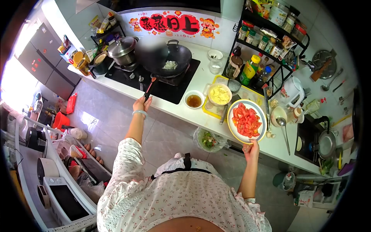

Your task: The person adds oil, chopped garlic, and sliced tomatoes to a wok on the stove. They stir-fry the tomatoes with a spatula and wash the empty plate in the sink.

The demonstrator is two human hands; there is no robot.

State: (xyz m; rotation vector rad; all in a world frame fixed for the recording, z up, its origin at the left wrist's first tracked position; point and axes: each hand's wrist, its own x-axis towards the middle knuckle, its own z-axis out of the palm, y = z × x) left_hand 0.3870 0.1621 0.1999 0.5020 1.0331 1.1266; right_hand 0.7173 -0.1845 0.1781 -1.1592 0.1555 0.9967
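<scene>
**Home kitchen**

White counter (200, 83) holds black cooktop (170, 92) with wok (181, 58) and lidded pot (123, 54), dark sink (305, 154) toward right end. Spice jars (264, 42) in rows. Household-type grey refrigerator (48, 54) and white microwave (66, 199) to the left.

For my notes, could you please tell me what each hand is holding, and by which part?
The right hand holds the plate of tomatoes by its near rim; the left hand holds what looks like the wok's handle by its near end.
</scene>
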